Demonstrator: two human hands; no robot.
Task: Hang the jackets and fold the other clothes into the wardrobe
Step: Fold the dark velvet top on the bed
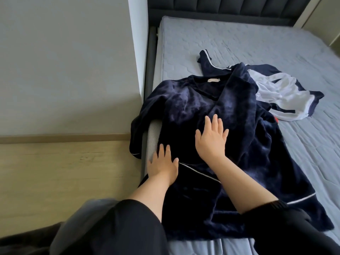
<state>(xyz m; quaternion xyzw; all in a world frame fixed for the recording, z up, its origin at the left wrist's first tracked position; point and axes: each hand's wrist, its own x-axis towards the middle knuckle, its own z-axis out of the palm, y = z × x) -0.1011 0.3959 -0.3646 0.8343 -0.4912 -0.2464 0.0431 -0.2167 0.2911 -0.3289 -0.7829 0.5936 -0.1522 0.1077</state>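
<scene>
1. Our right hand [211,139] lay flat with fingers spread on the dark blue robe [244,111].
2. Our left hand [162,167] pressed the robe's edge, fingers straight and apart, at the left side of the mattress [239,37].
3. We had the robe spread over the mattress's near left part, one sleeve hanging off.
4. Farther up the mattress a navy and white jacket [287,94] lay crumpled, touching the robe.

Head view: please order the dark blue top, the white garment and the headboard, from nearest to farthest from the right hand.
1. The dark blue top: directly under the right hand.
2. The white garment: behind, to the right.
3. The headboard: at the very back.
</scene>
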